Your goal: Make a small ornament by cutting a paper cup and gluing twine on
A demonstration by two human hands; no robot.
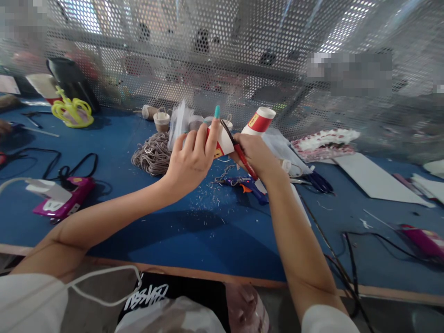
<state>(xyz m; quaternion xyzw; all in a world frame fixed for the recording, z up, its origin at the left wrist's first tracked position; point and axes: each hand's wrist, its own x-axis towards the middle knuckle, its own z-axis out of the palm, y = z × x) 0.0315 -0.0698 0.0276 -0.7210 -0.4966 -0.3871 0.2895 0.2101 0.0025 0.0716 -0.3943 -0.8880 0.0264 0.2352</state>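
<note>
My left hand is closed around a white, red and yellow paper cup, its index finger raised with a teal cover on the tip. In my right hand are red-handled scissors; their dark, narrow blades reach the rim of that cup. My fingers hide part of both. Just behind my right hand stands another red and white paper cup, tilted. On the table below the hands lies a blue glue gun with an orange trigger, among small scraps.
A bundle of grey cord lies left of my hands, near small cups. Farther left are a yellow crown-shaped piece, a black jug and a magenta power box. White boards and cables lie right. A perforated metal screen stands behind.
</note>
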